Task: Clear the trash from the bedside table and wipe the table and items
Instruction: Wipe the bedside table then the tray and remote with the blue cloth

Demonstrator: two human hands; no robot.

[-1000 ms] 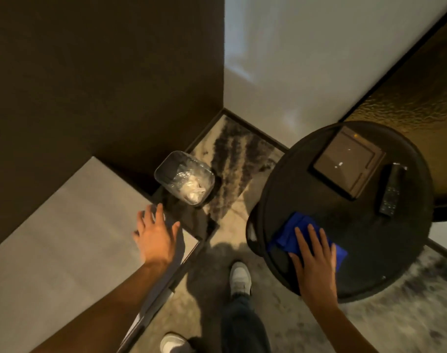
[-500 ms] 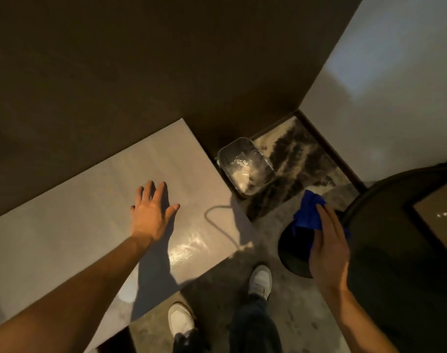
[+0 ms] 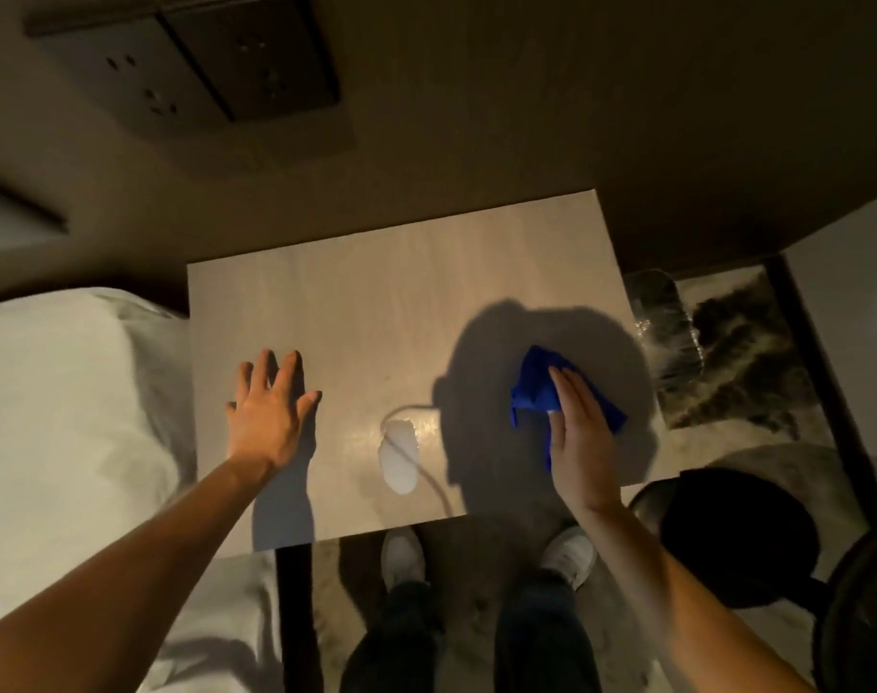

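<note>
The pale wooden bedside table fills the middle of the view. My left hand is open with spread fingers over the table's left part, holding nothing. My right hand holds a crumpled blue cloth over the table's right part, inside a round shadow. A bright reflection of light sits on the tabletop between my hands. A clear plastic-lined trash bin stands on the floor just off the table's right edge, partly hidden and blurred.
A white bed lies to the left, touching the table. A dark wall panel with sockets is behind it. A dark round side table and its base stand at lower right. My feet stand at the table's front edge.
The view swung left from the round table to the bedside table. My right hand carried the blue cloth from the round table over to the bedside table's right part. My left hand stayed open.
</note>
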